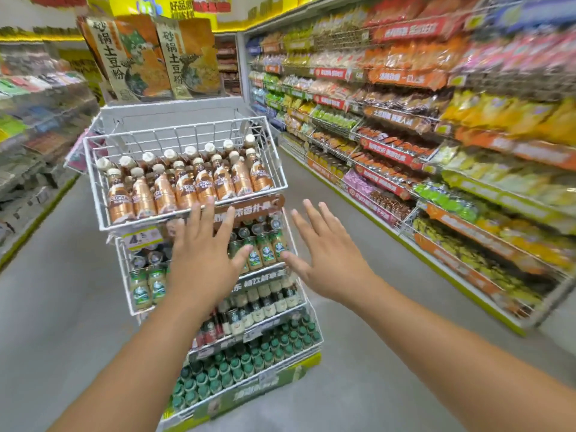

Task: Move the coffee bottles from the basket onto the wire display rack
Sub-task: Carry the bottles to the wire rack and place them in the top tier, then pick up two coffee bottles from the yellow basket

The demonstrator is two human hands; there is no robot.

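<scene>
A white wire display rack [93, 188] stands in the aisle. Its top tier holds several brown coffee bottles [184, 185] with cream caps, standing in rows. My left hand [202, 260] is spread flat, fingers straight, just below the front edge of that top tier. My right hand [327, 257] is spread too, to the right of the rack and holding nothing. No basket shows in the frame.
Lower rack tiers hold green-labelled bottles [265, 251], dark bottles [249, 310] and green-capped bottles [249, 360]. Snack shelves [436, 169] run along the right, more shelves [31, 120] on the left. Large packet signs [149, 57] rise behind the rack. Grey floor [358, 353] surrounds it.
</scene>
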